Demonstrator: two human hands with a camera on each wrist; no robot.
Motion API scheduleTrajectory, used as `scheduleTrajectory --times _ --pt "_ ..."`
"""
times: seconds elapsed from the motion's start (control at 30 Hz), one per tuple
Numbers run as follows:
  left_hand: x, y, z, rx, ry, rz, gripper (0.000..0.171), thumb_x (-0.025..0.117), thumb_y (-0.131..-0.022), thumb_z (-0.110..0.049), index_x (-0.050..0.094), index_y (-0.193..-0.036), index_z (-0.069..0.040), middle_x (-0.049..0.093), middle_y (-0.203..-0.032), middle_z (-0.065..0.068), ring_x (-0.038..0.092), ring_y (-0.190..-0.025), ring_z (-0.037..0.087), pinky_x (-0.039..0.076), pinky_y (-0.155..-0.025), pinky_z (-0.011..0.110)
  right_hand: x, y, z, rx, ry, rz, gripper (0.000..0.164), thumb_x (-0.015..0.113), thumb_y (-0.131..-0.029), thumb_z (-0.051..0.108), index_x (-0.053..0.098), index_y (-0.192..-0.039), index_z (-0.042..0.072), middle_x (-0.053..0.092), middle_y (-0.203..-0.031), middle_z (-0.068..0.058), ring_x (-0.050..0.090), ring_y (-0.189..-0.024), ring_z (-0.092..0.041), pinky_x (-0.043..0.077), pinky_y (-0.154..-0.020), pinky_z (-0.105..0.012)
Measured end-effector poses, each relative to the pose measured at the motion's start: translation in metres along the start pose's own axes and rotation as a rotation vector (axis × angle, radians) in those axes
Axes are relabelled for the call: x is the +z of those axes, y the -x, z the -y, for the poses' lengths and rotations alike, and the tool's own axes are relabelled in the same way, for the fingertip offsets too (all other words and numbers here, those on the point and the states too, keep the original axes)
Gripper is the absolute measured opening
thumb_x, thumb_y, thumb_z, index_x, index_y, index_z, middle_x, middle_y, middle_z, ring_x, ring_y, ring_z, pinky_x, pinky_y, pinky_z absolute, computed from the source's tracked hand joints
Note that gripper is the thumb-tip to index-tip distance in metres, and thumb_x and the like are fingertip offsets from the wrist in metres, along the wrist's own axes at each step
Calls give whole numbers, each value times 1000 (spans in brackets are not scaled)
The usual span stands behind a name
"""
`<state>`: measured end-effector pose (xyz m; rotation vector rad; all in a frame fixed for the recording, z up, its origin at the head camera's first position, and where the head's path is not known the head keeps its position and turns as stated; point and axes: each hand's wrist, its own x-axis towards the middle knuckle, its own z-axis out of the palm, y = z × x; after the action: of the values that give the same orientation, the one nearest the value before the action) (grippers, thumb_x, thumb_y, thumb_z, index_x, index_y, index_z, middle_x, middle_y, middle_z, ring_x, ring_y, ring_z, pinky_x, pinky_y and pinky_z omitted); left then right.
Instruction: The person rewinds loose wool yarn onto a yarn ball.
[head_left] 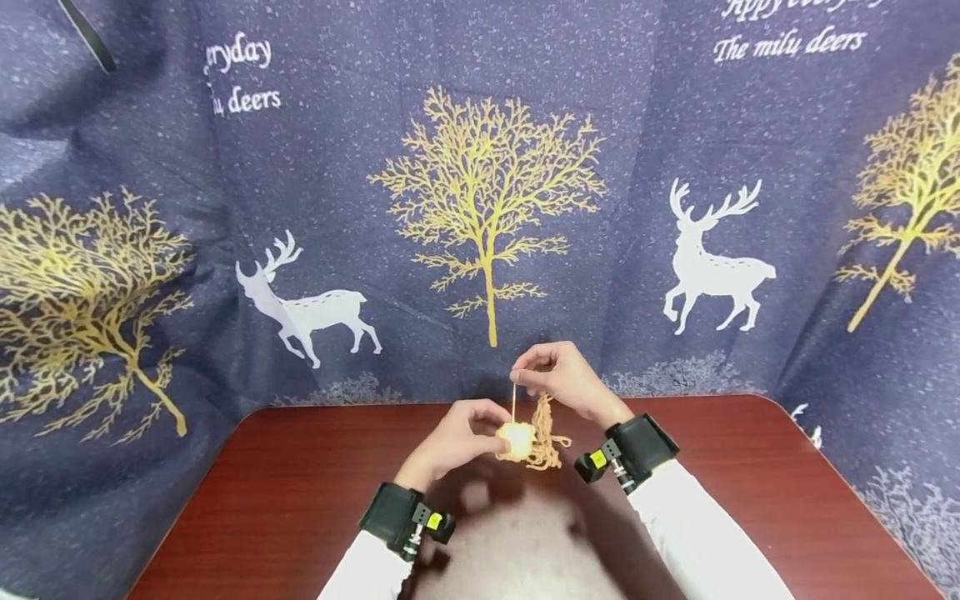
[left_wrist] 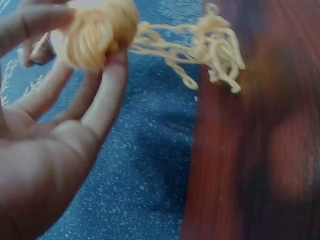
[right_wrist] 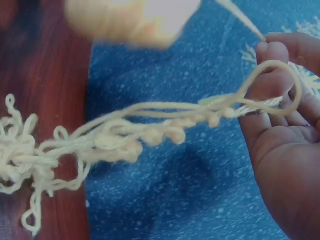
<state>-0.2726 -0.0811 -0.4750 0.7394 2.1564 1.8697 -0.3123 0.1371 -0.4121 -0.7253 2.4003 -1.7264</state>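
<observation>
A small ball of pale yellow-orange yarn (head_left: 517, 442) is held above the table in my left hand (head_left: 467, 435), pinched between thumb and fingers. Higher and to the right, my right hand (head_left: 564, 377) pinches a strand of yarn (head_left: 513, 402), which runs taut down to the ball. From the right hand's palm side hangs a looped, tangled length of the same yarn (right_wrist: 165, 122). Its lower end gathers in a loose heap (left_wrist: 220, 52) by the table's far edge. In the right wrist view the ball is blurred at the top.
The red-brown wooden table (head_left: 315, 475) stretches out beneath both hands, with a bright glare near its front middle. Behind it hangs a dark blue cloth (head_left: 450, 250) printed with trees and deer. Each wrist wears a black strap with a small camera.
</observation>
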Motion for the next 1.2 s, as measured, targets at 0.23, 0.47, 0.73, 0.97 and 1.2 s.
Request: scheduleTrajectory --times 0.23,0.47,0.73,0.97,1.2 --pt "0 2 -17 142 298 -1 34 71 -79 7 61 -112 12 70 -102 3 68 -92 17 59 -79 30 8 -1 -20 35 -65 28 11 72 -92 6 74 -101 -1 73 -85 -13 66 -69 -21 58 -62 -31" --pt "-1 -6 -28 130 463 -346 29 68 -82 7 63 -111 7 69 -102 8 67 -91 16 59 -79 26 23 11 -32 39 -142 18 12 71 -91 0 71 -101 -7 72 -84 -13 64 -65 -16 58 -59 -29" --pt "-3 -13 -21 90 175 -575 31 77 -81 5 66 -110 10 70 -102 15 68 -91 19 57 -76 23 32 24 -20 -32 -4 36 10 75 -90 7 74 -96 0 72 -81 -6 66 -66 -23 59 -60 -37" --pt "-1 -9 -10 18 -62 -472 27 77 -78 6 70 -104 3 71 -97 17 69 -91 31 58 -70 26 22 19 -4 -55 19 5 7 76 -90 8 75 -95 3 70 -77 -9 64 -62 -20 51 -52 -25" --pt "1 -2 -11 -74 -103 -276 27 77 -78 0 70 -104 1 70 -95 10 68 -88 26 56 -66 27 13 12 -3 -4 -146 -6 16 73 -92 9 73 -103 -3 72 -89 -18 62 -64 -16 53 -58 -27"
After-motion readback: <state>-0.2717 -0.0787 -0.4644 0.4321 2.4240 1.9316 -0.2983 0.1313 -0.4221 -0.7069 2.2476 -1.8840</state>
